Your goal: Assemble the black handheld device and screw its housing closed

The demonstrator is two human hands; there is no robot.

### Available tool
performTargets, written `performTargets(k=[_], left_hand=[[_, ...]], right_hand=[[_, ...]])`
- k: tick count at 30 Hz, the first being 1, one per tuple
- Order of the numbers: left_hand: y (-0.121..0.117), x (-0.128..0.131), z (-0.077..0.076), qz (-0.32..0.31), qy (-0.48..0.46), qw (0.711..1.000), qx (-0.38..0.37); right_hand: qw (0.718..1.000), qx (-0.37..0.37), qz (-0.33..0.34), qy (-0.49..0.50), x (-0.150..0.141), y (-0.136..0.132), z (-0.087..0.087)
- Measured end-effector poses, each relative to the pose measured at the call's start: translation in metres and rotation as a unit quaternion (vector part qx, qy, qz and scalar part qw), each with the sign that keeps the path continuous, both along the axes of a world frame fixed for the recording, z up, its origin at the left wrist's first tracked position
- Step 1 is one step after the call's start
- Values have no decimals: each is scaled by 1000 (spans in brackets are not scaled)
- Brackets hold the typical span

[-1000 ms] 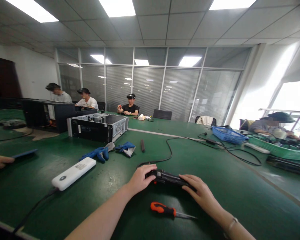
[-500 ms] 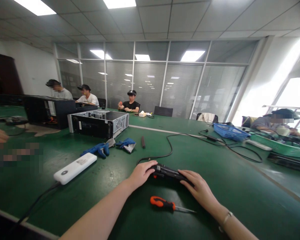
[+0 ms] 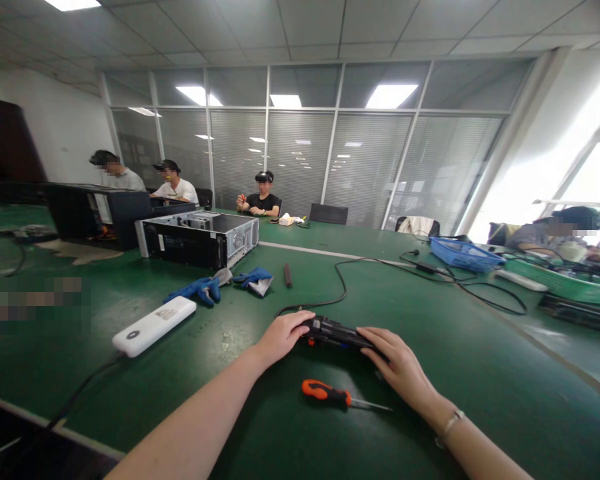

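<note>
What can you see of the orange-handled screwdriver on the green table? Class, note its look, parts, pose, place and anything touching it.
The screwdriver has an orange handle with a black collar, seemingly plastic or rubber, and a thin grey metal shaft pointing to the viewer's right. It lies flat on the green table, near the person, just in front of the black device that the left hand and right hand rest on. Neither hand touches it; only the table does.

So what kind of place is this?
Probably an office meeting room used as an electronics repair workshop: long green table, opened computer case, screwdriver near the hands, glass partition wall with blinds.
</note>
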State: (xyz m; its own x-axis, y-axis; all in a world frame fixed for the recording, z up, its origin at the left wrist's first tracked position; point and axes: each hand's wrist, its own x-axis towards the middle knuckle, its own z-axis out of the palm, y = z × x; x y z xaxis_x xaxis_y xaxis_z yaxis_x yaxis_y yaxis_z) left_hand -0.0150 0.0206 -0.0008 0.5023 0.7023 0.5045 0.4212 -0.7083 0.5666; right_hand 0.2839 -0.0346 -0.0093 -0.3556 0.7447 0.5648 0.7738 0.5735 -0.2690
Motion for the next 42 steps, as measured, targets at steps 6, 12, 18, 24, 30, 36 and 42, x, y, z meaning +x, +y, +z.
performTargets(k=[6, 12, 18, 24, 30, 36, 42], left_hand=[[2, -1, 0, 2, 10, 1000, -20], [2, -2, 4, 4, 69, 998, -10], [2, 1, 7, 30, 119, 992, -20], [2, 1, 8, 26, 140, 990, -19], [2, 2, 10, 37, 137, 989, -36], [0, 2, 11, 25, 102, 992, -67], [2, 4, 10, 22, 75, 993, -84]], right_hand=[[1000, -3, -7, -18, 2, 4, -6], [998, -25, -8, -59, 0, 5, -5], [995, -25, -15, -97, 0, 11, -5], [994, -44, -23, -97, -1, 10, 1], [995, -37, -16, -92, 1, 9, 0], [996, -26, -11, -82, 2, 6, -1], [996, -66, -9, -64, -1, 4, 9]])
